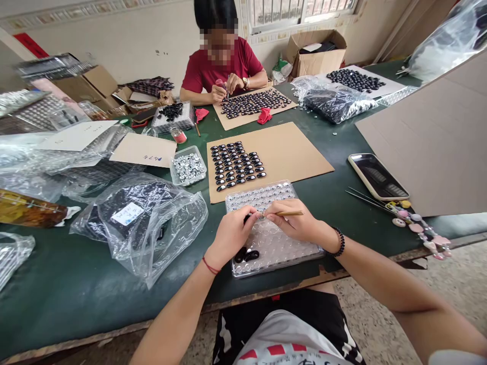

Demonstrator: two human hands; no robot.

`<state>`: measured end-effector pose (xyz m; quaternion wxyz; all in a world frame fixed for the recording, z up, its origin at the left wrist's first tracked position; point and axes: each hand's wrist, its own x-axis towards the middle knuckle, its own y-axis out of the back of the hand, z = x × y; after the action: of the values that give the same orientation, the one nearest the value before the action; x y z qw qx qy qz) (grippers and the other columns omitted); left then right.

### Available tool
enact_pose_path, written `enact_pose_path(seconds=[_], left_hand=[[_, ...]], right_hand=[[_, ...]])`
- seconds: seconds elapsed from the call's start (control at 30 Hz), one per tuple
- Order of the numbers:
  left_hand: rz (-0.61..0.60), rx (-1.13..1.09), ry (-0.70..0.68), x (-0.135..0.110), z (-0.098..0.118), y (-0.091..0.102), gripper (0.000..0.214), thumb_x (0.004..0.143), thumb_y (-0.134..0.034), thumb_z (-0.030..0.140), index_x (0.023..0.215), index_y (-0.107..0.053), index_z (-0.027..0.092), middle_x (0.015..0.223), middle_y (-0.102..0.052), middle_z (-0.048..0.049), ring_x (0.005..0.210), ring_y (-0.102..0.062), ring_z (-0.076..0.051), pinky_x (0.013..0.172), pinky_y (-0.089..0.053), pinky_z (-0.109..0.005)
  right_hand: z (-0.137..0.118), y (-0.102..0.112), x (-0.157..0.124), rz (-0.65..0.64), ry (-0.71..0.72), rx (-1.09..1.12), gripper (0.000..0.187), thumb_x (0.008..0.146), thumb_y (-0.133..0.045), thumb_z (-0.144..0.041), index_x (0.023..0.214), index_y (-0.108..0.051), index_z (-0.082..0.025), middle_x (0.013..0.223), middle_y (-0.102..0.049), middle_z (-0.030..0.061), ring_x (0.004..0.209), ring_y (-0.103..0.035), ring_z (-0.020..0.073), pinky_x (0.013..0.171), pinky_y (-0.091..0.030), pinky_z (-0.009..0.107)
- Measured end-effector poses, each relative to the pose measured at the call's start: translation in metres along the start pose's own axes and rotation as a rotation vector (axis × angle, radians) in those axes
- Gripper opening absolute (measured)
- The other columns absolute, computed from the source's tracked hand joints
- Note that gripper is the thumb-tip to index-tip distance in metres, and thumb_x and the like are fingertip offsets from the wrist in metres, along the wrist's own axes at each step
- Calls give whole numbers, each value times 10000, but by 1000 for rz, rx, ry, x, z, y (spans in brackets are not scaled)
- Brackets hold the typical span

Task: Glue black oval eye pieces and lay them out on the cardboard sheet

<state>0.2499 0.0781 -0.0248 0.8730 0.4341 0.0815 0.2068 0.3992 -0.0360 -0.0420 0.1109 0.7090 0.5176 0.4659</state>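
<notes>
While the left hand is pinching a small dark piece above the clear bubble tray by the near edge of the tabletop, the right hand is gripping a thin stick and seemingly working its tip against that piece, which is calling for steady aim.

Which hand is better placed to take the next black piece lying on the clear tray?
Probably the left hand: it is nearest the black pieces, and the right hand holds a stick.
</notes>
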Motion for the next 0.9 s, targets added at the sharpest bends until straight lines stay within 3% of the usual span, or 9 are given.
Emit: enact_pose_path(seconds=[0.23, 0.43, 0.73, 0.9], left_hand=[[-20, 43, 13, -4, 2, 2, 268, 914, -318, 367, 812, -498, 198, 685, -558, 12, 608, -512, -150, 547, -300, -240], [-12, 16, 36, -5, 3, 2, 205, 909, -313, 319, 826, -459, 202, 661, -536, 20, 584, -494, -151, 543, -284, -244], [-2, -173, 56, 0, 1, 6, 170, 866, -378, 267, 753, -468, 178, 656, -531, 25, 583, -463, -122, 565, -310, -230], [211, -252, 136, 2, -5, 11, 236, 868, -399, 363, 787, -514, 173, 633, -497, 20, 578, -440, -119, 561, -319, -227]], right_hand=[[-2, -2, 0, 2, 30, -12, 202, 896, -400, -260, 825, -573, -184, 646, -584, 23, 553, -486, 112, 540, -362, 228], [1, -1, 0, -27, -48, 87, 195, 899, -399, -267, 839, -562, -180, 676, -577, 22, 595, -503, 113, 561, -371, 226], [4, -2, -1, 2, -119, 124, 170, 898, -398, -255, 860, -550, -189, 716, -584, 22, 603, -494, 116, 556, -381, 232], [3, -1, -1, 133, -190, 161, 183, 901, -402, -276, 864, -562, -196, 708, -577, 20, 597, -504, 114, 556, -400, 242]])
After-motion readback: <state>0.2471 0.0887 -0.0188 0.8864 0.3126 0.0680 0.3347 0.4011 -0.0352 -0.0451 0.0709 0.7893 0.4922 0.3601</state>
